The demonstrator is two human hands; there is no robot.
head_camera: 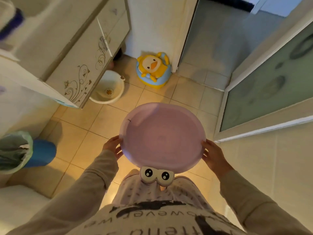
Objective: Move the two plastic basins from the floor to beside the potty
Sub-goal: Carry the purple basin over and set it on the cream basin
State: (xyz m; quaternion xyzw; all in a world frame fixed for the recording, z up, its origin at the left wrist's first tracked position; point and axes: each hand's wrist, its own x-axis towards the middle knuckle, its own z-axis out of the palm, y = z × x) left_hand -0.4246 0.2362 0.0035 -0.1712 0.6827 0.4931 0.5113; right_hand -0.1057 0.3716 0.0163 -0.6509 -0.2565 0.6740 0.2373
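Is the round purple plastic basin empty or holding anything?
Empty. The round purple plastic basin is held off the floor by the left hand and right hand; its smooth inside shows bare, with no water or objects.

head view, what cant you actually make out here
- White basin: its left part is hidden under the cabinet.
- Floor beneath the purple basin, held by left hand and right hand: covered by it.
- Bin: cut off by the left edge.
- Shelf items, top left: blurred.

Home bathrm: potty, tiled floor
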